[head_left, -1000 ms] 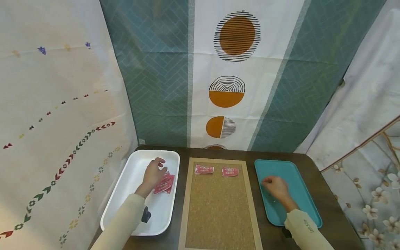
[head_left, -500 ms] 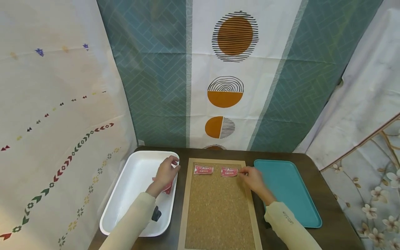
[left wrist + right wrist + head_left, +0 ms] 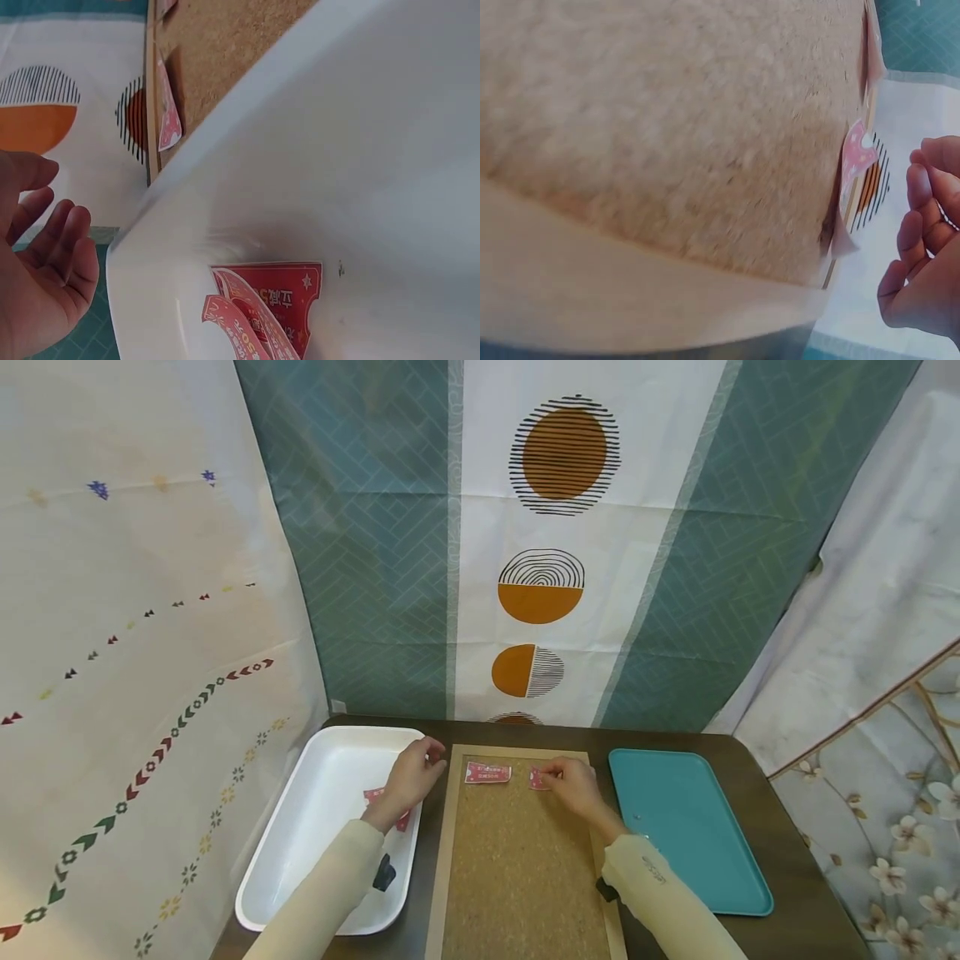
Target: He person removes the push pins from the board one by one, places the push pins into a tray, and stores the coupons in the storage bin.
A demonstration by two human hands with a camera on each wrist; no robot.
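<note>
My left hand (image 3: 411, 781) hovers over the right rim of the white tray (image 3: 315, 843), fingers loosely bent and nothing between them. Beneath it in the tray lie several red paper coupons (image 3: 296, 292), overlapping. Two pink-red coupons lie along the top of a framed corkboard (image 3: 525, 877): the left coupon (image 3: 487, 772) shows whole, while the right coupon (image 3: 537, 779) is partly covered by my right hand (image 3: 576, 789). That hand's thumb and fingertips come together over the coupon's right part; I cannot tell whether something small is between them. The right wrist view shows a coupon (image 3: 857, 157) curling off the cork.
A teal tray (image 3: 697, 835) stands right of the corkboard, with tiny shiny specks (image 3: 647, 837) near its left side. All of this is on a dark brown table (image 3: 795, 860). Patterned cloth (image 3: 375, 610) hangs behind and at both sides.
My right hand has left the teal tray and moved left onto the right coupon on the corkboard. My left hand has shifted right, from above the coupon pile to the white tray's edge.
</note>
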